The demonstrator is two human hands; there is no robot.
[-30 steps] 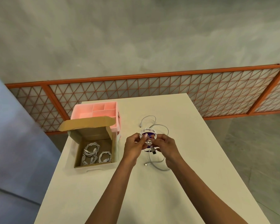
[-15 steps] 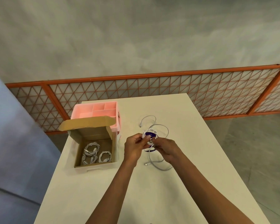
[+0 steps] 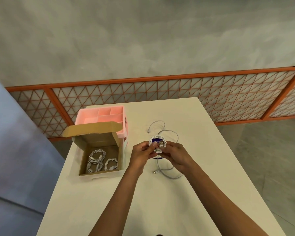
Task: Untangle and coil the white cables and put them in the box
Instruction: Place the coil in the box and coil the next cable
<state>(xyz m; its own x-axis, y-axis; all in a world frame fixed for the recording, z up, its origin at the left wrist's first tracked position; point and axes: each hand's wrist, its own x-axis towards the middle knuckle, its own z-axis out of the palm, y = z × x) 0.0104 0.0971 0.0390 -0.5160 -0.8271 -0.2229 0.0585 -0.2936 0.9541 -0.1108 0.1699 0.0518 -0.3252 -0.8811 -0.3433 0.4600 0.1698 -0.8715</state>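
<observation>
Coil [image 3: 157,148] is off the worktop [image 3: 160,201], gripped between my left hand [image 3: 141,155] and right hand [image 3: 176,156], fingers [image 3: 170,148] of both curled round it. Change in the last second: right hand came back up and the USB plug [image 3: 161,144] now lies across the coil's front. I read that as the wrap nearly closed. Loose cable [image 3: 155,172] trails below my hands; box [image 3: 99,138] sits left, well apart, with coiled cables [image 3: 95,160] inside.

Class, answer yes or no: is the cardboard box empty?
No, coiled white cables lie inside the open cardboard box.
</observation>
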